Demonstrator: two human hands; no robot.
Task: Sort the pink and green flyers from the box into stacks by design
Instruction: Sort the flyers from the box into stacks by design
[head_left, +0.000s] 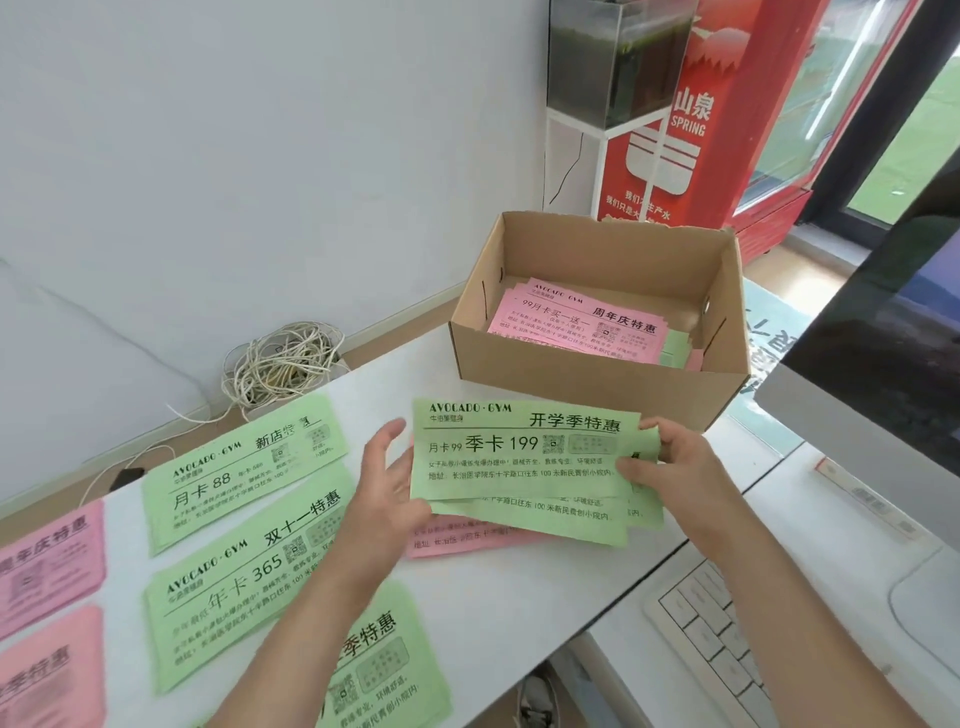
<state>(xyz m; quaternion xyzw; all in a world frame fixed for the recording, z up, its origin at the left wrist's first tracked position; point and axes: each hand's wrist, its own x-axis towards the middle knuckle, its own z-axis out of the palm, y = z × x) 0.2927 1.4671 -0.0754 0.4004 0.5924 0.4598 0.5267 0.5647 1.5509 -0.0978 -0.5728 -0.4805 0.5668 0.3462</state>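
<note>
A cardboard box (571, 387) stands at the back of the white table, with pink flyers (576, 319) and a green edge inside. Both hands hold a small fanned bunch of flyers in front of the box. Its top sheet is a green flyer (519, 457), and a pink flyer (467, 540) peeks out beneath. My right hand (670, 467) pinches the bunch's right edge. My left hand (387, 493) supports its left edge with spread fingers. Sorted sheets lie to the left: green flyers at the back (234, 467), middle (234, 577) and front (384, 670), and pink flyers (47, 561) at the far left.
A white keyboard (717, 634) and a monitor (883, 389) sit at the right. A coil of white cable (280, 364) lies on the floor by the wall. Behind the box stand a red drinks fridge (727, 130) and a glass tank (618, 57).
</note>
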